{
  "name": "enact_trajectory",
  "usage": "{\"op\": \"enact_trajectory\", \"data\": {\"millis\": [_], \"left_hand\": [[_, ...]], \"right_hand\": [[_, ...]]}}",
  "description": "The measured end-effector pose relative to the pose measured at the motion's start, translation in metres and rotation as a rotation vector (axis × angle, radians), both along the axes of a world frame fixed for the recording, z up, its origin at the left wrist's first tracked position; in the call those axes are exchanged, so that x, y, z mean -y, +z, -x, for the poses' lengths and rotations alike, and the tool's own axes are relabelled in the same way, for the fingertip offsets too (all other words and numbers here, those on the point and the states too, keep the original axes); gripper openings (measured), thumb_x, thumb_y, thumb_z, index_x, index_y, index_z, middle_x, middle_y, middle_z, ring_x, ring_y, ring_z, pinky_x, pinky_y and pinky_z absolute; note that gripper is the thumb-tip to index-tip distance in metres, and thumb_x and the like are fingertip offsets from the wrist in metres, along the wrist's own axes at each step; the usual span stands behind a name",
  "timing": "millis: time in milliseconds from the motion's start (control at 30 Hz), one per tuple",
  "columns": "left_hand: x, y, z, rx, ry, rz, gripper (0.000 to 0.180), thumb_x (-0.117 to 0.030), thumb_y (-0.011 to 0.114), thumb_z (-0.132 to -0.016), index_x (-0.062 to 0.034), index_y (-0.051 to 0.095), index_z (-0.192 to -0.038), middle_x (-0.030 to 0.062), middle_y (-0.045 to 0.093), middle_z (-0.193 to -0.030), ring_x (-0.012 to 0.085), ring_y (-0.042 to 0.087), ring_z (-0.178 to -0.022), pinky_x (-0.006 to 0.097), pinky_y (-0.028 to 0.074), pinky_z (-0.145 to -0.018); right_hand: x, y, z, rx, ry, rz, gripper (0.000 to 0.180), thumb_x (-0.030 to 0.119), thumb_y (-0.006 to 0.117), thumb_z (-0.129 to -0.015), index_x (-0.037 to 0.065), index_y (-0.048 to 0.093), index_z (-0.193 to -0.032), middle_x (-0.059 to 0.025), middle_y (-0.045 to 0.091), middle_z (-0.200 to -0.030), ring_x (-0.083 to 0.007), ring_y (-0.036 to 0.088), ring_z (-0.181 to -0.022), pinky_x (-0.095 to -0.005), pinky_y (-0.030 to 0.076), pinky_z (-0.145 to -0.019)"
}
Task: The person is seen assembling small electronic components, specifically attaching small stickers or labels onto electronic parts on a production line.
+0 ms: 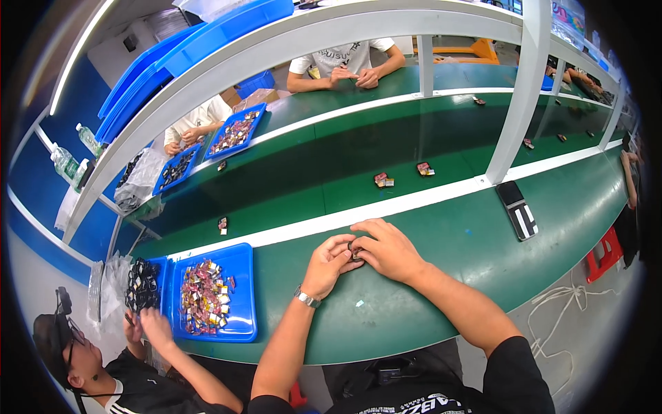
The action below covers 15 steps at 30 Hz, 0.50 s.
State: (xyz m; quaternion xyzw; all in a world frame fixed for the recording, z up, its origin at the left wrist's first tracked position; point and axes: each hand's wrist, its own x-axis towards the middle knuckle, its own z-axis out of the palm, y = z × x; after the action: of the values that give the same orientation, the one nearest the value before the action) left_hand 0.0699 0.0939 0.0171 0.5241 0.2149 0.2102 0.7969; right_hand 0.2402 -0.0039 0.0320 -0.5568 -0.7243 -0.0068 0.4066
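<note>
Your black shirt [476,397] is nearest to the camera, at the lower edge, and from it both your forearms reach forward over the green table [427,310]. Your two hands meet near the middle of the view. Your left hand [331,265] has its fingers bent around a small dark piece [354,254], and your right hand [389,252] bends its fingertips onto the same piece from the other side. So the piece is between both hands, above the table; the fingers cover most of it, and its exact form I cannot tell. On your left wrist sits a metal watch [307,297]

Just below your hands, a small pale scrap [359,303] lies on the table. To your left stands a blue tray [240,323], which holds a heap of small pink, white and yellow parts [205,298]. Beside it, farther left, a co-worker [148,369] has both hands near a pile of black parts [143,283]. To your right, near the white post [522,103], lies a black pouch [516,210] with white marks. Beyond the white rail [303,230], two small clusters [383,181] of parts lie on the dark green surface [331,200], near each other
</note>
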Motion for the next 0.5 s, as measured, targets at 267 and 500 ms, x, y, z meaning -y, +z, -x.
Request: {"op": "enact_trajectory", "data": {"millis": [267, 500], "left_hand": [[0.0049, -0.003, -0.0023, 0.015, 0.091, -0.017, 0.029, 0.002, 0.048, -0.098, 0.0006, 0.047, -0.126, 0.0108, 0.062, -0.11, 0.0181, 0.063, -0.102, 0.037, 0.055, -0.096], [0.0039, -0.0026, -0.0032, -0.025, 0.077, -0.065, 0.029, 0.004, 0.045, -0.097, 0.0014, 0.047, -0.126, 0.0113, 0.061, -0.111, 0.0179, 0.063, -0.102, 0.035, 0.054, -0.096]], "right_hand": [[-0.0036, -0.0028, 0.0039, 0.131, -0.047, -0.061, 0.018, 0.006, 0.067, -0.074, 0.007, 0.062, -0.091, -0.0081, 0.058, -0.118, -0.0259, 0.053, -0.116, -0.0393, 0.046, -0.089], [-0.0042, -0.0005, -0.0032, 0.098, 0.01, 0.017, 0.013, 0.01, 0.069, -0.079, 0.008, 0.064, -0.091, -0.0054, 0.059, -0.117, -0.0243, 0.052, -0.117, -0.0399, 0.045, -0.091]]}}
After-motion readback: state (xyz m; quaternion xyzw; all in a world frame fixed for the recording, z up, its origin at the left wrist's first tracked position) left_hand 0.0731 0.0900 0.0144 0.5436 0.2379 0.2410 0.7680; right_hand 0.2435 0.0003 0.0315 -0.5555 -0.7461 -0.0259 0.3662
